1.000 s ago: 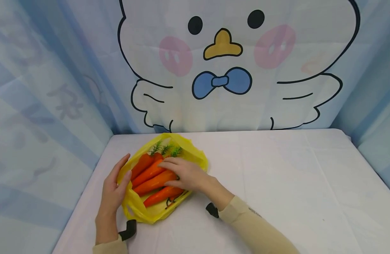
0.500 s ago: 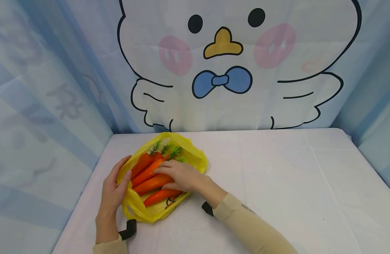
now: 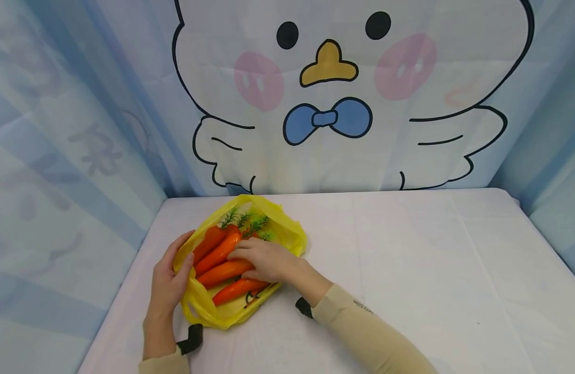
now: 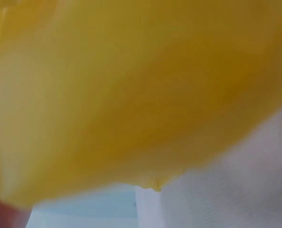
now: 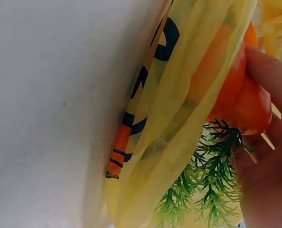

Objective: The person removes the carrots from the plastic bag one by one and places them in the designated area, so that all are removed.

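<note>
Several orange carrots with green feathery tops (image 3: 244, 221) lie in a yellow plastic bag (image 3: 294, 236) whose mouth faces up. At the bag's left rim, my left hand (image 3: 166, 280) holds the plastic, thumb at the inner edge and the other fingers behind it. My right hand (image 3: 271, 259) reaches in from the right and grips a carrot (image 3: 227, 271) near its thick end. The right wrist view has the thumb on an orange carrot (image 5: 252, 107), with fingers curled below. Yellow plastic (image 4: 131, 95) fills most of the left wrist view.
The bag sits on a table with a white cloth (image 3: 409, 270), toward its left side. Behind stands a curtain (image 3: 329, 166) with a cartoon bird, and blue-white curtains (image 3: 58, 208) flank the table. Dark print (image 5: 167, 40) marks the bag's outside.
My right hand has shifted slightly left and down over the carrots and closed in around one. More green tops show above it. My left hand stays nearly still at the rim.
</note>
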The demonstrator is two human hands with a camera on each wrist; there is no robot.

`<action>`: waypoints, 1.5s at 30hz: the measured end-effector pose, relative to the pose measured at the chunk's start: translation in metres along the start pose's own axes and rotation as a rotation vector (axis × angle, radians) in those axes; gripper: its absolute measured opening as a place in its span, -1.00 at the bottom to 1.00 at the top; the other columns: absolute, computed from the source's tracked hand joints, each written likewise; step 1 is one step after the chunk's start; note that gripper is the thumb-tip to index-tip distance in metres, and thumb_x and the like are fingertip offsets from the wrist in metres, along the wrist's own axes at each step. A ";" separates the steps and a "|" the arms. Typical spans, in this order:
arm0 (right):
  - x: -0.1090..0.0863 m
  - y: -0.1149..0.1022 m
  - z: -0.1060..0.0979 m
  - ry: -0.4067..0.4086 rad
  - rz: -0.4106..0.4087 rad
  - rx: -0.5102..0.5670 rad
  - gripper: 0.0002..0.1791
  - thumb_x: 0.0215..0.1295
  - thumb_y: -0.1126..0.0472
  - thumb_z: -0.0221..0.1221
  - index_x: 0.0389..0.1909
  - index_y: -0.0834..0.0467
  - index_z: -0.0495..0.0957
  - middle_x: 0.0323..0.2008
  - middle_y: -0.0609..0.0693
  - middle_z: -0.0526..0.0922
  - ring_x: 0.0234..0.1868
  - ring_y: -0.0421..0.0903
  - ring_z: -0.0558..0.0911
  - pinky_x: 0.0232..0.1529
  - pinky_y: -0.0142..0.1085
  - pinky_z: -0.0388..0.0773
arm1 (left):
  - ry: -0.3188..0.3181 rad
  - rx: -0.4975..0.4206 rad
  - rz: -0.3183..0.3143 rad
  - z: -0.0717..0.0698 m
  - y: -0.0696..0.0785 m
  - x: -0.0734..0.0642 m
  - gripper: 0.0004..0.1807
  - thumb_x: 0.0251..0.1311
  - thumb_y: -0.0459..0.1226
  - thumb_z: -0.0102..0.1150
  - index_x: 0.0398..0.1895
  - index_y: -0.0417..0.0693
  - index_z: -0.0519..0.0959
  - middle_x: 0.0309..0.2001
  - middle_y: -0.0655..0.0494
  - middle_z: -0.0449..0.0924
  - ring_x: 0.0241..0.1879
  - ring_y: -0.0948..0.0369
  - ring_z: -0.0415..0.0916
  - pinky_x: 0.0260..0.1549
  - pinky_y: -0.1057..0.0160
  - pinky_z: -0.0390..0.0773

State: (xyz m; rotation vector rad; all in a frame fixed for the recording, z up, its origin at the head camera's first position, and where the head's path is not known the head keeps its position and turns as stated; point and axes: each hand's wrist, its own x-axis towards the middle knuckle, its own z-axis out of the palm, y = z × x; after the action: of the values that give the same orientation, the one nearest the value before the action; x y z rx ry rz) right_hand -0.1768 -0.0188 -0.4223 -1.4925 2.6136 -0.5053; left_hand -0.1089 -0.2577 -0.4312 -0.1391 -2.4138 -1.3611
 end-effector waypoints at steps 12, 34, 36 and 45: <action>0.003 -0.002 -0.004 -0.034 0.006 -0.022 -0.50 0.38 0.10 0.30 0.30 0.07 0.52 0.28 -0.05 0.49 0.31 -0.09 0.42 0.39 -0.32 0.23 | -0.006 0.025 -0.036 0.000 0.000 0.000 -0.47 0.45 -0.46 0.00 0.44 -0.02 0.40 0.36 -0.01 0.43 0.29 0.24 0.32 0.23 0.56 0.21; -0.009 0.003 -0.015 -0.007 -0.010 0.083 -0.55 0.34 0.19 0.33 0.23 0.13 0.56 0.21 -0.01 0.55 0.26 -0.06 0.46 0.35 -0.34 0.29 | -0.014 0.007 -0.027 0.003 0.003 0.001 -0.46 0.44 -0.48 -0.02 0.44 -0.02 0.39 0.36 0.01 0.43 0.31 0.26 0.31 0.25 0.53 0.20; -0.011 0.003 -0.018 -0.004 -0.007 0.090 -0.55 0.34 0.19 0.33 0.23 0.13 0.56 0.21 -0.01 0.55 0.26 -0.06 0.46 0.34 -0.34 0.29 | -0.013 0.007 -0.032 0.003 0.003 0.001 -0.47 0.44 -0.47 -0.02 0.44 -0.02 0.39 0.36 0.03 0.43 0.29 0.34 0.30 0.25 0.53 0.20; -0.023 -0.002 -0.033 0.041 0.009 0.092 -0.55 0.33 0.20 0.34 0.22 0.14 0.56 0.21 0.01 0.55 0.25 -0.04 0.47 0.33 -0.33 0.32 | -0.026 0.022 -0.096 0.002 0.007 -0.001 -0.49 0.50 -0.38 -0.04 0.46 0.08 0.38 0.38 0.09 0.41 0.29 0.32 0.29 0.23 0.56 0.20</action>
State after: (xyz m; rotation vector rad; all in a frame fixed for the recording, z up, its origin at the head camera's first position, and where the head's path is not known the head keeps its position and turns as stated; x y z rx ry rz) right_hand -0.1714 0.0080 -0.3928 -1.4569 2.5878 -0.6535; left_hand -0.1072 -0.2520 -0.4272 -0.0361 -2.4850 -1.3820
